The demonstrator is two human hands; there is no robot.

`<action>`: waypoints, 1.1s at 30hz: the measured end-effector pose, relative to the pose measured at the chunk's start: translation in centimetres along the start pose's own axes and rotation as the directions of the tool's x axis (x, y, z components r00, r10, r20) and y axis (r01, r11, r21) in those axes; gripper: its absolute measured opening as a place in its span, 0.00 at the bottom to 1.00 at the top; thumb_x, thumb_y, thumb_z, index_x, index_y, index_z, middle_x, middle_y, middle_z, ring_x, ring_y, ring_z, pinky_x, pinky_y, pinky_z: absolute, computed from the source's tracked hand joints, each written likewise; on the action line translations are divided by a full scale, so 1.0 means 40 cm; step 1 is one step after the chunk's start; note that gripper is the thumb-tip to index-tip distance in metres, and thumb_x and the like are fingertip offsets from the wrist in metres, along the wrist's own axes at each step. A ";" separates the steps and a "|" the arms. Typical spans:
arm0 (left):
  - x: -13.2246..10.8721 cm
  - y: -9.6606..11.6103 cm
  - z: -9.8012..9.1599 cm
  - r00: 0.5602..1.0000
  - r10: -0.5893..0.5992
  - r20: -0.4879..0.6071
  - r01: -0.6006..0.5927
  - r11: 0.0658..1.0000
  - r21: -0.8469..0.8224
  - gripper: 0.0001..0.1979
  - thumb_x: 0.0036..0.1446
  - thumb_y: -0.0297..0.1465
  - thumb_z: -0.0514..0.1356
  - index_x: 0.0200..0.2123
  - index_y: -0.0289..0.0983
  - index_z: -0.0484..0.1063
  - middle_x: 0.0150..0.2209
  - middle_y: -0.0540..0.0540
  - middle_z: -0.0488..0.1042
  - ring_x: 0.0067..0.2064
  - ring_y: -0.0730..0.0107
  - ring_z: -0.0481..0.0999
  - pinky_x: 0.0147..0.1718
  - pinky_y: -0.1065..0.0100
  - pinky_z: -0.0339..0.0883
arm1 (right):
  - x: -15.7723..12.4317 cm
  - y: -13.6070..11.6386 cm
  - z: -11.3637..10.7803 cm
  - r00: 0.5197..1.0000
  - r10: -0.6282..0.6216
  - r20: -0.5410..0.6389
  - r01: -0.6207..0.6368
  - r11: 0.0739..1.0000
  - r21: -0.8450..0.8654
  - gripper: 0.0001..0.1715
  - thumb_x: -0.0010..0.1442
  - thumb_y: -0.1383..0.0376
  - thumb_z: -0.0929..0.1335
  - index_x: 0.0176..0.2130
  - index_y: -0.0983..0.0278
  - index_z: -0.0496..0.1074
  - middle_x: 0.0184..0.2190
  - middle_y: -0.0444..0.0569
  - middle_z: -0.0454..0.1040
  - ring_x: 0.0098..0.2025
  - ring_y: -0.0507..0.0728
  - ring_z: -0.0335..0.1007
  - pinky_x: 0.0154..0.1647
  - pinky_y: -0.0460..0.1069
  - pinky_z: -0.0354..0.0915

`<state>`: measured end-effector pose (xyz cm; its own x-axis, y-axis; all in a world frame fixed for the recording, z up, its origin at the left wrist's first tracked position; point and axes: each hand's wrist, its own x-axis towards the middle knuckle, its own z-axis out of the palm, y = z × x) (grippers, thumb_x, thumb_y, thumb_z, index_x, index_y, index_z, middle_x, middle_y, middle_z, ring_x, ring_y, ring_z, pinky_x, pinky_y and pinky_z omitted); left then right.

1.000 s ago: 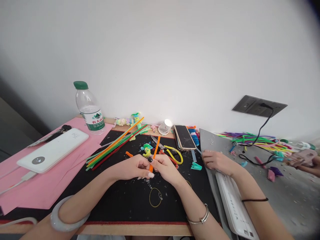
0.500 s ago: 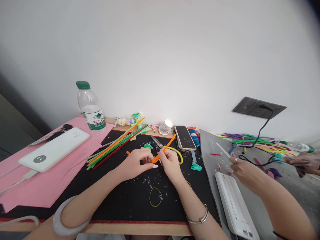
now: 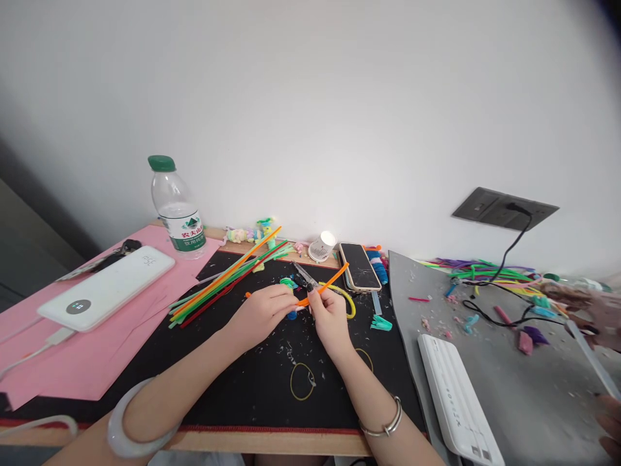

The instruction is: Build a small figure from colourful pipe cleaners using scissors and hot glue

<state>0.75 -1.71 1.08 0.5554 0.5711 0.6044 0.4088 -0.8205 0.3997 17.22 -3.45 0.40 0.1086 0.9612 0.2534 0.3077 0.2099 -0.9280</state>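
An orange pipe cleaner runs between my two hands above the black mat. My left hand pinches its lower left end. With thumb and fingers closed, my right hand grips it further along, and its free end points up to the right. Just behind the hands lie scissors, their handles partly hidden. A yellow pipe cleaner curves beside my right hand. Behind my left hand is a small green coil. On the mat in front lies a thin rubber band.
Several coloured pipe cleaners lie at left, near a water bottle and a white power bank. A phone and paper cup stand behind. On the right grey mat are another power bank and another person's hand.
My left fingers have closed onto the orange pipe cleaner's lower end, which now looks straighter. The other person's hand has moved right, away from the white power bank, with a pale strip.
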 end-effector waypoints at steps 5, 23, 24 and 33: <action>0.004 0.004 -0.002 0.995 0.096 -0.010 -0.095 0.992 0.088 0.17 0.66 0.30 0.46 0.36 0.37 0.74 0.33 0.44 0.75 0.37 0.67 0.74 0.43 0.64 0.70 | 0.001 -0.002 0.002 0.999 0.015 -0.033 -0.016 1.000 -0.019 0.24 0.59 0.56 0.62 0.17 0.62 0.55 0.16 0.39 0.52 0.21 0.49 0.46 0.23 0.47 0.46; -0.003 -0.008 0.003 0.974 -0.203 -0.103 0.191 0.975 -0.110 0.05 0.60 0.30 0.59 0.36 0.37 0.74 0.37 0.46 0.74 0.38 0.70 0.74 0.39 0.69 0.68 | 0.009 0.015 -0.012 0.992 -0.006 0.123 -0.019 0.978 0.208 0.22 0.63 0.53 0.62 0.23 0.62 0.60 0.15 0.37 0.50 0.18 0.48 0.44 0.21 0.46 0.44; -0.002 -0.007 0.002 0.968 -0.226 -0.110 0.212 0.968 -0.132 0.05 0.59 0.30 0.59 0.36 0.37 0.74 0.36 0.46 0.74 0.38 0.70 0.74 0.39 0.69 0.67 | 0.009 0.014 -0.012 0.992 -0.014 0.126 -0.013 0.978 0.210 0.22 0.63 0.53 0.62 0.23 0.62 0.61 0.16 0.37 0.51 0.18 0.48 0.44 0.21 0.46 0.44; 0.016 0.018 -0.012 0.887 -0.456 0.071 0.439 0.785 -0.436 0.12 0.60 0.35 0.56 0.28 0.36 0.72 0.28 0.49 0.70 0.30 0.71 0.70 0.30 0.70 0.63 | 0.010 -0.003 -0.011 0.985 -0.067 0.161 0.031 0.977 0.212 0.19 0.62 0.54 0.63 0.25 0.63 0.63 0.19 0.40 0.57 0.21 0.50 0.51 0.23 0.47 0.49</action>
<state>1.05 -1.96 2.09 0.3575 0.8827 0.3049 0.2487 -0.4047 0.8800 17.62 -3.18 0.74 -0.0660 0.9613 0.2675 0.1032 0.2732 -0.9564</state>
